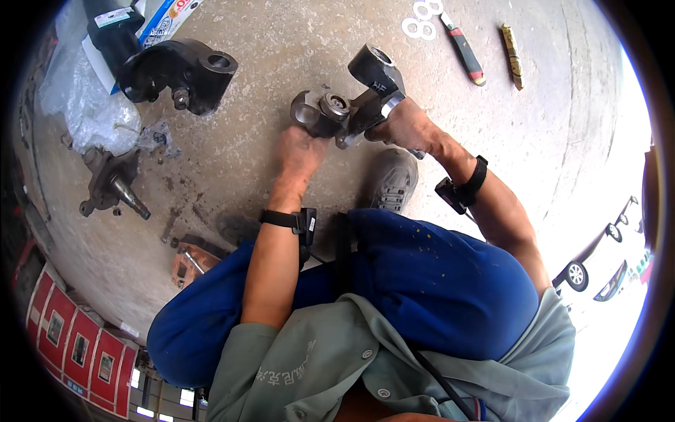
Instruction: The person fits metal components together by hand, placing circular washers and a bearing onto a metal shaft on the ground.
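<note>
Ahead of my knees, both of my hands are on a black forged metal part that looks like a steering knuckle (380,84). It has a round bore at its far end and a ringed, bushing-like socket (335,107) nearer my left side. Closed around its near left end is my left hand (302,151), fingertips hidden beneath the metal. My right hand (404,128) wraps the near right side by a bright machined face; its fingers are partly hidden. The part is tilted above the concrete floor (281,42), close to my shoe (394,181).
A black axle-end piece (179,67) lies far left beside clear plastic wrap (88,116) and a blue-white box (165,21). Left are a worn spindle knuckle (112,179) and a rusty casting (197,259). Far right lie white rings (420,28), a red-black-handled tool (464,56) and a yellow-brown stick (512,56).
</note>
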